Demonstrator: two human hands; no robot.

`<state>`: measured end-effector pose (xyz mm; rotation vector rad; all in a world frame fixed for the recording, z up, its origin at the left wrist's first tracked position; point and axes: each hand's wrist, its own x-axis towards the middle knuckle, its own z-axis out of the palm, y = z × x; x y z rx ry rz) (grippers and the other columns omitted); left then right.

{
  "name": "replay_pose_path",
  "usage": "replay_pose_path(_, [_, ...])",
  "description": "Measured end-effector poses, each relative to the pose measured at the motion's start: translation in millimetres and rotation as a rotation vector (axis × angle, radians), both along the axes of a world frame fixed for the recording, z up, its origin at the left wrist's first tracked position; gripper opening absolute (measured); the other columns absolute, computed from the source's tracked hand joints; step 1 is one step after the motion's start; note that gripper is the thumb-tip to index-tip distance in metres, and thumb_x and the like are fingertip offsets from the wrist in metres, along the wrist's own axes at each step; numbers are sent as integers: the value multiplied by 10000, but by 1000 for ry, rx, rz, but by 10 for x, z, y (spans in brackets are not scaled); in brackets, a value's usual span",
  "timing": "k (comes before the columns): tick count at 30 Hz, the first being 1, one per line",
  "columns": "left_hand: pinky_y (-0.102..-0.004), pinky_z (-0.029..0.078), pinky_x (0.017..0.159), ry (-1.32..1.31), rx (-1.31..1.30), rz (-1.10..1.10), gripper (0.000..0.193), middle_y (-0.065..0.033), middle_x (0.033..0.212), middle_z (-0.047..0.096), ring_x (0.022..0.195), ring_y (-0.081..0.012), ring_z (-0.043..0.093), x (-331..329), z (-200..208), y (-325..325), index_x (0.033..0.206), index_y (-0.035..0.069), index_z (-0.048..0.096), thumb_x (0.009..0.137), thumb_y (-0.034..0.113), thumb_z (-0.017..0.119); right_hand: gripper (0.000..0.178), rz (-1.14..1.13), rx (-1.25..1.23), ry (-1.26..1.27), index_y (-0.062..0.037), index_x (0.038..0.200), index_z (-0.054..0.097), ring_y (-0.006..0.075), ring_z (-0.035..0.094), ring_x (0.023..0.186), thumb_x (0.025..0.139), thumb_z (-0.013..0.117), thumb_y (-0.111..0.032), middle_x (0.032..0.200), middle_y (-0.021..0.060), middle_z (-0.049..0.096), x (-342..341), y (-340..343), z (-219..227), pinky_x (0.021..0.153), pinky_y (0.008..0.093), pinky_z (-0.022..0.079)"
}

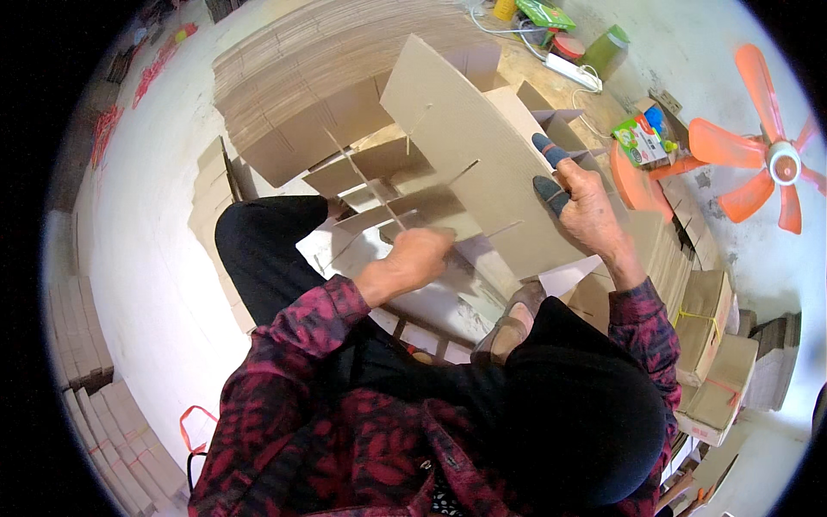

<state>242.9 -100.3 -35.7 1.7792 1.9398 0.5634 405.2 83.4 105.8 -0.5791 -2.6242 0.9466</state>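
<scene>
Pale smooth floor (146, 250) and a tall stack of flat brown cardboard (284, 95) around a slotted cardboard lattice (401, 164)

The right hand (587, 202) grips a broad, flat tan cardboard panel (457, 116) with narrow slits cut into it. Dark grey finger sleeves (550, 194) cover its thumb and index finger, which close on the panel's right-hand edge. The panel leans up and away, its face spreading leftward from this hand and above the left one. The left hand (407, 265) has its fingers curled inward at the near end of a thin cardboard strip (365, 179); its tips are blurred, so I cannot tell whether it is closed on the strip. The lattice's crossing pieces lie just beyond the left hand, partly behind the panel. The stack stands farther beyond the left hand. Past the right hand lies a white power strip (573, 71), and well to its right stands an orange five-bladed fan (784, 164)
</scene>
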Motion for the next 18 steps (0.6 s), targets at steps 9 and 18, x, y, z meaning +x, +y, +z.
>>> replay_pose_path(9, [-505, 488, 707, -27, -88, -32, 176, -223, 816, 631, 826, -423, 617, -53, 125, -6, 873, -4, 562, 701, 32, 568, 436, 51, 61, -33, -3, 1137, 587, 401, 620, 889, 724, 508, 114, 945, 275, 618, -255, -91, -29, 790, 369, 487])
replay_pose_path(18, [-509, 490, 714, -11, -115, -37, 217, -221, 857, 633, 832, -417, 621, -45, 146, -3, 909, 5, 570, 695, 39, 571, 421, 58, 141, -206, -14, 1256, 536, 421, 622, 895, 837, 532, 18, 962, 296, 604, -381, -164, -491, 783, 390, 501])
